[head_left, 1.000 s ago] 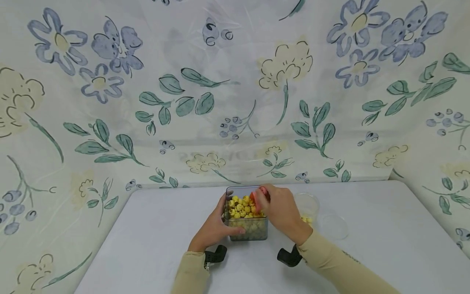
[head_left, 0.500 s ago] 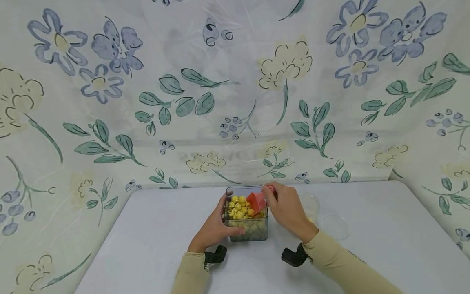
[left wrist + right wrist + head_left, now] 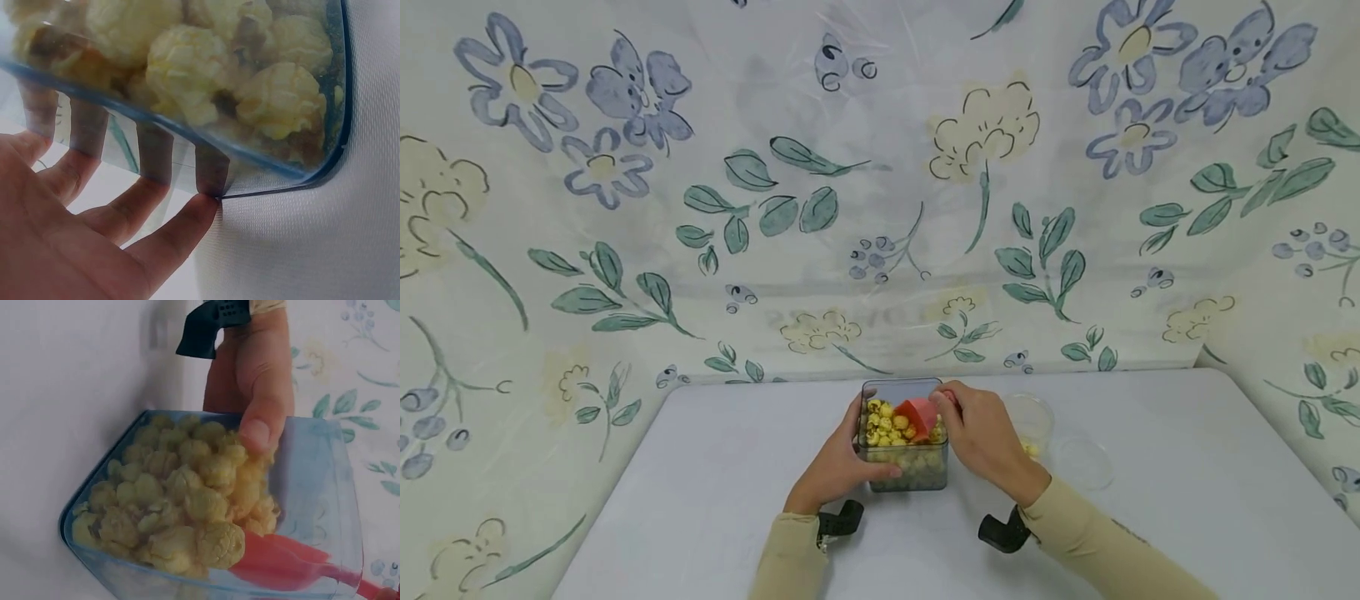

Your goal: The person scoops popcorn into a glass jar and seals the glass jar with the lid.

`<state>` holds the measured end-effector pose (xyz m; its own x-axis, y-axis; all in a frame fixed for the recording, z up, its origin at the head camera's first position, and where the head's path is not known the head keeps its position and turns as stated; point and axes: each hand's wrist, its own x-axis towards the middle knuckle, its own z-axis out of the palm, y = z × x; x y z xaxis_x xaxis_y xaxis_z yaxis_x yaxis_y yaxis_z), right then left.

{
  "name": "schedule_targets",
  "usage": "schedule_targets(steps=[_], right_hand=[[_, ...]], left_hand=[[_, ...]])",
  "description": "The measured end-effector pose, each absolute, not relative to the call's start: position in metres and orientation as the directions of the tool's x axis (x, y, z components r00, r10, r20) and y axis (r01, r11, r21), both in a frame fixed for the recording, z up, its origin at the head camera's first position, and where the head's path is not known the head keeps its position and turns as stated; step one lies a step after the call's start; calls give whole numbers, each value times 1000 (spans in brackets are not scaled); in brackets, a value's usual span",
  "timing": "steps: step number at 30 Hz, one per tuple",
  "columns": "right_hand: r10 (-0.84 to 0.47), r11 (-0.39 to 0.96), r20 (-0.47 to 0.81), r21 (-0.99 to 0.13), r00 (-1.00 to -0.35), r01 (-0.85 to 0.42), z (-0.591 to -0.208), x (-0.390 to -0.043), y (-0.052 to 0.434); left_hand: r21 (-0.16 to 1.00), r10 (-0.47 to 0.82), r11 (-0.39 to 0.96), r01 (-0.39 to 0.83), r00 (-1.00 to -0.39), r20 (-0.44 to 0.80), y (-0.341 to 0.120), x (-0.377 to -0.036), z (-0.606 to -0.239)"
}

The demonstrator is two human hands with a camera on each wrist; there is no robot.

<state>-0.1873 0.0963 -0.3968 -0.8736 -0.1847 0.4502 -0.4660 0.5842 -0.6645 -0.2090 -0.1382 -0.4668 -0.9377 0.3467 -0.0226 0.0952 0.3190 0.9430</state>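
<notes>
A clear rectangular container [image 3: 942, 477] of yellow popcorn [image 3: 882, 432] stands on the table. My left hand [image 3: 827, 471] grips its left side, the thumb lying across the front wall. In the left wrist view, several fingers [image 3: 169, 244] wrap the container's wall, their tips seen through it. My right hand [image 3: 988, 433] holds a red scoop [image 3: 922, 417] by its handle over the container's right side. The scoop's bowl is tilted leftward into the popcorn, with kernels in and around its mouth. Through the wall in the right wrist view, the scoop [image 3: 281, 565] lies against the popcorn [image 3: 175, 487].
Behind my right hand, a clear round cup [image 3: 1037, 417] holds some pale yellow pieces. A round clear lid [image 3: 1084, 463] lies to its right on the white table [image 3: 722, 483]. A flower-patterned cloth [image 3: 880, 192] hangs at the back and sides.
The scoop has turned from steep to tilted and has moved slightly left and down into the popcorn. My right wrist has shifted a little right; the left hand keeps its grip.
</notes>
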Motion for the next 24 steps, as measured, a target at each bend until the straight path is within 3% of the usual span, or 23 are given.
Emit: schedule_targets(steps=[8, 15, 24], right_hand=[[-169, 575, 404, -700, -899, -423, -400, -188, 95], [-109, 500, 304, -806, -946, -316, -396, -183, 94], [-149, 504, 284, -802, -947, -320, -393, -181, 94]], left_hand=[[935, 338, 340, 101, -941, -22, -138, -209, -467], [949, 355, 301, 95, -934, -19, -140, -212, -467], [948, 384, 284, 142, -923, 23, -139, -213, -468]])
